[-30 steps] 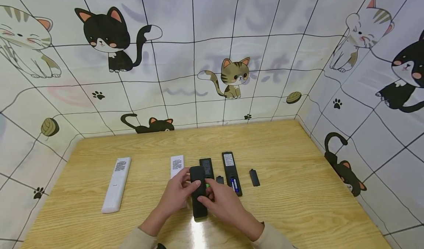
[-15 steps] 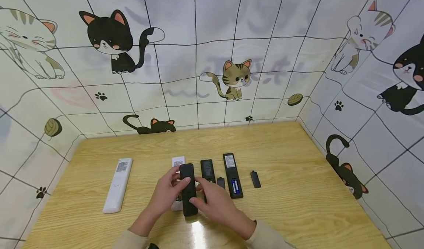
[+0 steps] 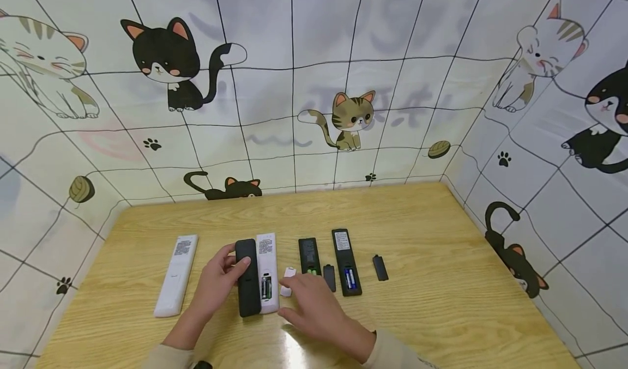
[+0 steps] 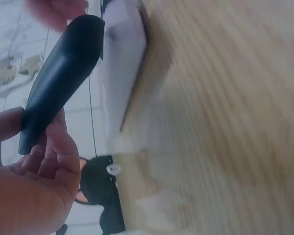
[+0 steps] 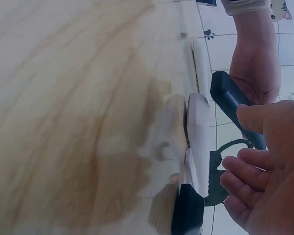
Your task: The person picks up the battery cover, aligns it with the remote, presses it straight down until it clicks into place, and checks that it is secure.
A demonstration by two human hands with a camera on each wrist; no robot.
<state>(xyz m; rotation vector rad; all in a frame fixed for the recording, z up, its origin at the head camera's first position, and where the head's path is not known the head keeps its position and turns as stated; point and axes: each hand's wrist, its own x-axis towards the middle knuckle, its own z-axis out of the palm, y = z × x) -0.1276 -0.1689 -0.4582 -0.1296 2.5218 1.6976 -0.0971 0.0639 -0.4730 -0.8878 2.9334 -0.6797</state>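
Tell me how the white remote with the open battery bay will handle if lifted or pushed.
The white remote looks like hard plastic, so it should stay stiff. Lying flat, it would likely slide rather than roll. Its batteries sit uncovered, so they might drop out if it is flipped.

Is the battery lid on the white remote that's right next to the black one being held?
No, the head view shows the white remote with its batteries uncovered.

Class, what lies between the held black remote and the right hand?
In the head view: the open white remote, then a white cover the right hand partly hides.
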